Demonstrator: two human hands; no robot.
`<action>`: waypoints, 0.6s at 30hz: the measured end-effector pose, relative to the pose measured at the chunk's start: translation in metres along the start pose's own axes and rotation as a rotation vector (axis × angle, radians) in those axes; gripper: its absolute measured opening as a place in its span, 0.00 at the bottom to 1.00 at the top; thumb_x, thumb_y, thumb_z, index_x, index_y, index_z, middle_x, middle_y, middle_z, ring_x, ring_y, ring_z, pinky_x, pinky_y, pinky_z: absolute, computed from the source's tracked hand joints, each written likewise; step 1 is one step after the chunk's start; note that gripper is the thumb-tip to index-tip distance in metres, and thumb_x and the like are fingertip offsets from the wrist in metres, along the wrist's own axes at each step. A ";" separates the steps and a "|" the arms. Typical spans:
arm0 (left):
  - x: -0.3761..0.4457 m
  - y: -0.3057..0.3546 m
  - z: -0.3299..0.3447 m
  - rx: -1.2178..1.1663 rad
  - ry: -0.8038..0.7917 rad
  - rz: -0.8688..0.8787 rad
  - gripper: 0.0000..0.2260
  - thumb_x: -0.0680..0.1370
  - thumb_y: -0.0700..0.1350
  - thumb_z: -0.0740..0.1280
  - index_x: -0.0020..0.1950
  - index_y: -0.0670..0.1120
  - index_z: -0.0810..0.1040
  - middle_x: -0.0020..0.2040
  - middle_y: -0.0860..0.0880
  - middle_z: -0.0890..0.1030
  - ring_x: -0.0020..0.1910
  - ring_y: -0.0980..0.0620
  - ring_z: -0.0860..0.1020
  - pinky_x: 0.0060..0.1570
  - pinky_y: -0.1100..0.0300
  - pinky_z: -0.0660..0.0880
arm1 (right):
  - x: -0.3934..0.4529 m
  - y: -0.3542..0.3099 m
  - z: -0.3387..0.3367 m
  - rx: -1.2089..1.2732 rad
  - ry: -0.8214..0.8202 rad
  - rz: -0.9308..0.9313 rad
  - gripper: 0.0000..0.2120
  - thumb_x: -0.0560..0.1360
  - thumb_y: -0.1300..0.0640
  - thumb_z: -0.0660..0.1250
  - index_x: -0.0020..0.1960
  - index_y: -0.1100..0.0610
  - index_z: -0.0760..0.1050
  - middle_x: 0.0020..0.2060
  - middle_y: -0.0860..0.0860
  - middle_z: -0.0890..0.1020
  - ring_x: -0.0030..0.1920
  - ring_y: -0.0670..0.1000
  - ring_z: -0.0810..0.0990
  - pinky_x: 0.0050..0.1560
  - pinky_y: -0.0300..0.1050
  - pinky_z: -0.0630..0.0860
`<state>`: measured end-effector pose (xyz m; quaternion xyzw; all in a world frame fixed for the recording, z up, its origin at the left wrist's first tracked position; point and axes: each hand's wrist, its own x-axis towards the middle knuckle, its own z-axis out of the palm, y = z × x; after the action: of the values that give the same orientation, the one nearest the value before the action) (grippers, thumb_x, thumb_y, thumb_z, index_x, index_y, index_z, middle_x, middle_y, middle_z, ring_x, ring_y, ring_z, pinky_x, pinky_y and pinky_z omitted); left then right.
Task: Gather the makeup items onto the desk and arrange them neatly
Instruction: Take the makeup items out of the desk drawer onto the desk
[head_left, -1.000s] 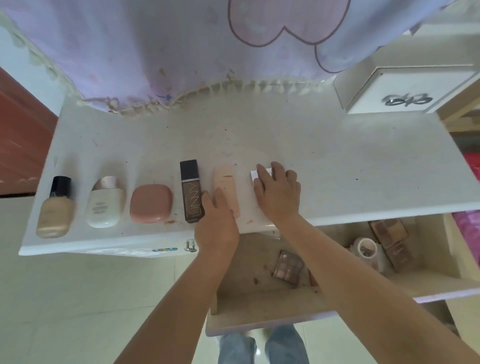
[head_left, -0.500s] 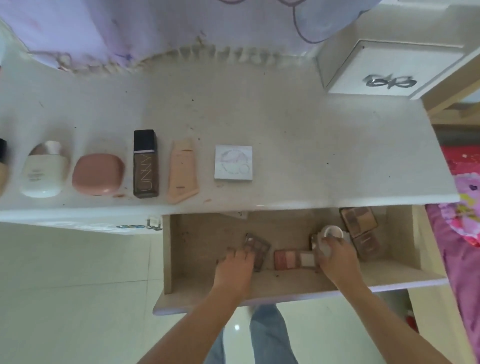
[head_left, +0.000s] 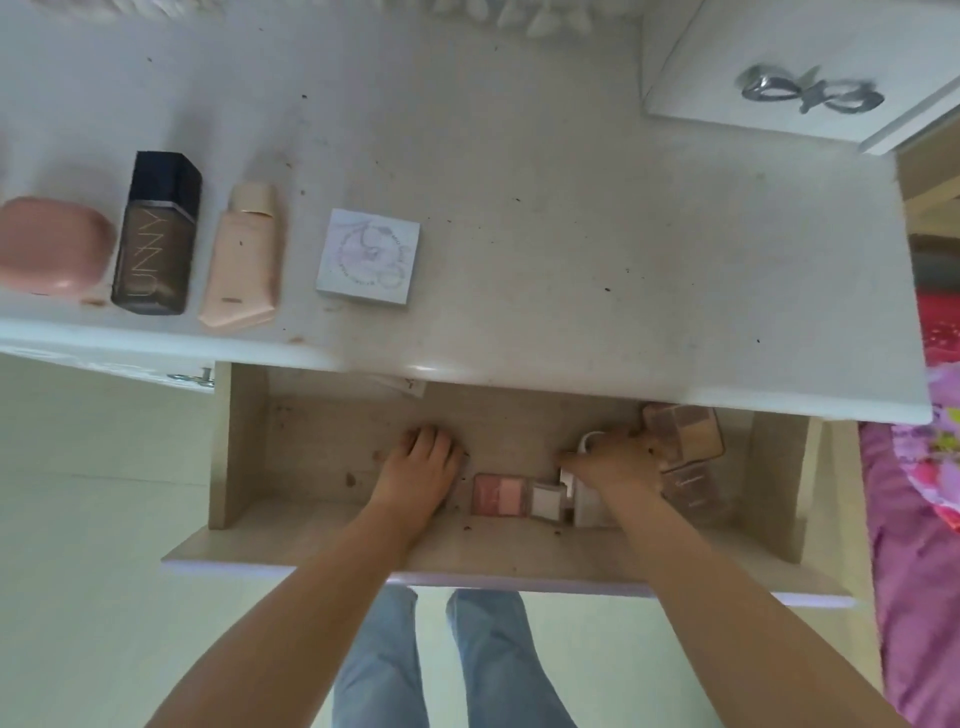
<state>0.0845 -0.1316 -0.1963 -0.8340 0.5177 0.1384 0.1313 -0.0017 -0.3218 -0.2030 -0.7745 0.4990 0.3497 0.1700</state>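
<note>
My left hand: my left hand (head_left: 420, 457) is down in the open drawer (head_left: 244, 441), palm down with the fingers curled onto the drawer floor. Something may be under the fingertips, but I cannot tell whether they grip anything.
My right hand: my right hand (head_left: 613, 460) is also in the drawer, fingers curled over a small white jar (head_left: 589, 441) of which only the rim shows. It looks like a hold, though the hand hides most of it.
On the desk: lined up along the front edge of the desk (head_left: 571, 234) are a pink compact (head_left: 52, 249), a dark bottle (head_left: 158, 234), a peach tube (head_left: 244, 260) and a square white case (head_left: 370, 254), all lying flat. The bottle and tube point away from me.
Left in the drawer: a blush palette (head_left: 501, 493) lies between my two hands, near the front wall, long side running left to right. Two brown eyeshadow palettes (head_left: 685, 434) sit just right of my right hand, in the back corner.
What the next move turns on: the blush palette is just to the right of my left hand and close to my right as well. The eyeshadow palettes are plainly the right hand's reach. The free desk space lies to the right of the white case, up and away from both hands.
</note>
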 end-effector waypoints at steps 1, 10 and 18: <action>0.000 -0.001 -0.005 -0.008 -0.028 -0.012 0.17 0.66 0.43 0.56 0.42 0.43 0.84 0.39 0.44 0.83 0.40 0.49 0.82 0.42 0.61 0.79 | 0.000 0.001 0.002 0.009 -0.021 -0.015 0.39 0.67 0.37 0.63 0.69 0.60 0.59 0.68 0.61 0.61 0.65 0.64 0.63 0.60 0.54 0.70; -0.005 -0.002 -0.005 -0.248 -0.193 -0.205 0.28 0.73 0.41 0.64 0.70 0.43 0.56 0.65 0.41 0.64 0.64 0.41 0.63 0.64 0.51 0.62 | -0.024 0.005 0.008 0.112 0.284 -0.152 0.40 0.60 0.43 0.73 0.64 0.60 0.61 0.62 0.64 0.65 0.60 0.64 0.67 0.57 0.53 0.66; -0.032 -0.011 -0.039 -0.439 0.035 -0.246 0.36 0.68 0.54 0.67 0.71 0.44 0.58 0.64 0.44 0.67 0.61 0.46 0.66 0.58 0.56 0.66 | -0.075 0.009 -0.014 0.182 0.596 -0.698 0.31 0.56 0.36 0.62 0.44 0.62 0.77 0.43 0.61 0.77 0.44 0.64 0.75 0.48 0.51 0.69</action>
<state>0.0840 -0.1145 -0.1481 -0.9015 0.3721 0.2160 -0.0464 -0.0244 -0.2850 -0.1390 -0.9446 0.2643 -0.0114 0.1941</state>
